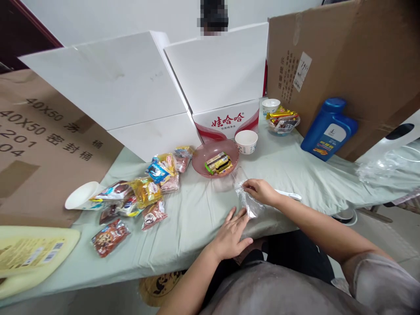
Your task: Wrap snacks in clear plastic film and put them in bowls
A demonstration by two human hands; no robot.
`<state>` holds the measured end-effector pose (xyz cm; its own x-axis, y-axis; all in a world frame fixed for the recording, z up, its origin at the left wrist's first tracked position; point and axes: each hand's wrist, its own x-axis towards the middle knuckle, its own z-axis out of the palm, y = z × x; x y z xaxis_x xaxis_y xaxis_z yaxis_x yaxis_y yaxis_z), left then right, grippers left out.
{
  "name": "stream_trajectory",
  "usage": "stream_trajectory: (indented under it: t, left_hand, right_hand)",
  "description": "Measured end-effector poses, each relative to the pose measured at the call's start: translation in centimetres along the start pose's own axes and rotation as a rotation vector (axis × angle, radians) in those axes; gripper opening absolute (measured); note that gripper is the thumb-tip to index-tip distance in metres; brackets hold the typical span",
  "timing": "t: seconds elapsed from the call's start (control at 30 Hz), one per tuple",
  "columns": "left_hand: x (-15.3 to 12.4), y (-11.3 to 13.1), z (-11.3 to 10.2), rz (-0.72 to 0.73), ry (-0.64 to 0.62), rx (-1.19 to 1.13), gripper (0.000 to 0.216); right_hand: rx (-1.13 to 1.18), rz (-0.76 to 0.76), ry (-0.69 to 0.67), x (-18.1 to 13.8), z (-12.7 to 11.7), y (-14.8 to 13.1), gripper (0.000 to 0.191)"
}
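Note:
A crumpled clear plastic bag [250, 206] lies on the cloth near the table's front edge. My right hand [262, 191] pinches its upper part between thumb and fingers. Flat on the cloth, my left hand [230, 234] has its fingers stretched out, the tips at the bag's lower left edge. Behind the bag stands a pink clear bowl [198, 162] with a few yellow and green snack packets [219, 163] in it. A white paper bowl [246, 143] is beside that bowl, to its right. Partly hidden by my right forearm is a white handled item [292, 195].
Several wrapped snacks [144, 192] are heaped at left near a tipped white paper bowl [78, 197]. At right are a filled clear snack bowl [282, 124] and a blue bottle [328, 129]. White boxes [216, 70] and a brown carton [328, 65] stand behind; a yellow jug [33, 253] lies front left.

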<state>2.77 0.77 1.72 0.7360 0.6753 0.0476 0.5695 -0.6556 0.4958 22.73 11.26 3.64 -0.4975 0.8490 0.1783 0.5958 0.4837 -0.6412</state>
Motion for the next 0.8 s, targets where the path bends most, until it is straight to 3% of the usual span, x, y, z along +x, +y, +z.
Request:
stream_trajectory:
  t: [0.23,0.63,0.8]
  left_hand:
    - [-0.1,-0.5,0.7,-0.049,0.057,-0.087,0.083]
    - [-0.6,-1.0,1.4,-0.138,0.173,-0.212,0.099]
    - [-0.4,-1.1,1.4,-0.149,0.149,-0.157,0.089]
  right_hand:
    - [-0.133,-0.034,-0.073,3.0,2.5,0.9,0.014]
    - [-0.371,0.032,-0.121,4.5,2.9,0.7,0.030]
    - [-0.432,0.047,-0.127,4.9,3.0,0.2,0.029]
